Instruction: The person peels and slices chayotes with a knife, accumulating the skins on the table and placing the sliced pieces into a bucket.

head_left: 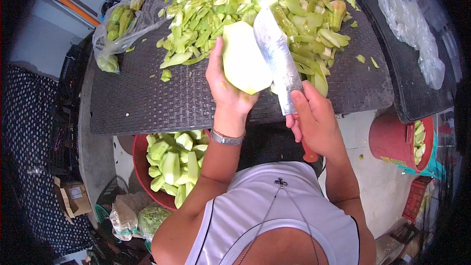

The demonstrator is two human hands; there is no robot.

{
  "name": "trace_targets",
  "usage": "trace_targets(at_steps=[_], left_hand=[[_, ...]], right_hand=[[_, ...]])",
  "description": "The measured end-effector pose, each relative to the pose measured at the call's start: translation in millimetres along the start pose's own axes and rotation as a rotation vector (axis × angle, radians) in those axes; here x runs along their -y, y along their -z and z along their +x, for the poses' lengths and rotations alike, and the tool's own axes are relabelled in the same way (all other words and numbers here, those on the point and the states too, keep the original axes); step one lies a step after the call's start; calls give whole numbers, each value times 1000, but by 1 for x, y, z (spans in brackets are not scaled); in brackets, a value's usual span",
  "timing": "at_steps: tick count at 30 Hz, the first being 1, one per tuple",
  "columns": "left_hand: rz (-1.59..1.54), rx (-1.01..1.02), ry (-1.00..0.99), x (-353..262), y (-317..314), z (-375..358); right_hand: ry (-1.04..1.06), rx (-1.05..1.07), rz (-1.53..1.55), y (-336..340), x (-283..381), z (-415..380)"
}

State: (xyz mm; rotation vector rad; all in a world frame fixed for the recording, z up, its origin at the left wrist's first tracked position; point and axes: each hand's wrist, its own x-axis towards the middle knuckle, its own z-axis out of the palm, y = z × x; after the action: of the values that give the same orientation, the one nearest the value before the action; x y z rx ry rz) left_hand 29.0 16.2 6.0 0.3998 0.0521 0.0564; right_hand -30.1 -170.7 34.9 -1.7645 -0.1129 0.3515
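Note:
My left hand (pixel 224 84) holds a large peeled pale-green mango (pixel 243 59) above the dark woven table (pixel 142 93). My right hand (pixel 314 118) grips the red handle of a broad knife (pixel 277 54); its blade lies against the mango's right side, tip pointing away from me. A big heap of green peelings (pixel 255 0) covers the table just beyond both hands.
A red basin (pixel 142 167) of cut mango chunks sits below the table at my left knee. A plastic bag of whole green mangoes (pixel 117 24) lies at the table's left edge. A red bucket (pixel 397 140) stands on the right, and crumpled plastic (pixel 414 32) lies on a dark board.

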Motion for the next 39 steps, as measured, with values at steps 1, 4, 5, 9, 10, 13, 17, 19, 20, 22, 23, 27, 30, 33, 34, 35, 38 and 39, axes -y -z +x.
trace_targets(at_steps=[1,4,5,9,10,13,17,19,20,22,23,27,30,33,34,35,38,39], left_hand=[[20,9,7,-1,0,0],[65,36,40,-4,-2,0],[69,46,57,-6,-2,0],[80,38,152,-6,-5,4],[97,34,153,-6,-6,5],[98,49,173,-7,-5,4],[31,100,200,-10,-2,3],[33,91,194,-9,-3,2],[35,79,194,-9,-4,2],[45,55,183,-9,-6,1],[52,42,173,-9,-8,0],[86,19,142,-8,-9,-1],[78,6,148,-7,-13,-2],[82,20,165,-4,-12,-4],[85,22,175,-3,-12,-3],[89,23,184,-2,-11,-2],[98,84,215,12,-7,-3],[100,113,223,15,-3,-4]], right_hand=[[-12,6,-21,2,4,-1],[2,11,-80,6,3,-1],[15,12,-99,7,2,-1],[15,33,-116,11,9,-4],[25,34,-116,11,9,-4],[-8,31,-90,12,12,-7],[-36,34,-60,13,10,-7],[-20,26,-43,11,8,-7],[-12,23,-34,11,7,-7],[-4,28,-41,10,9,-7],[-1,30,-44,10,9,-7],[-16,49,-24,11,7,-6],[-20,53,-29,9,6,-5],[-55,65,-11,7,5,-1],[-70,73,1,7,5,1],[-87,80,13,7,5,2],[-104,103,109,-1,-4,10],[-97,106,116,-4,-7,11]])
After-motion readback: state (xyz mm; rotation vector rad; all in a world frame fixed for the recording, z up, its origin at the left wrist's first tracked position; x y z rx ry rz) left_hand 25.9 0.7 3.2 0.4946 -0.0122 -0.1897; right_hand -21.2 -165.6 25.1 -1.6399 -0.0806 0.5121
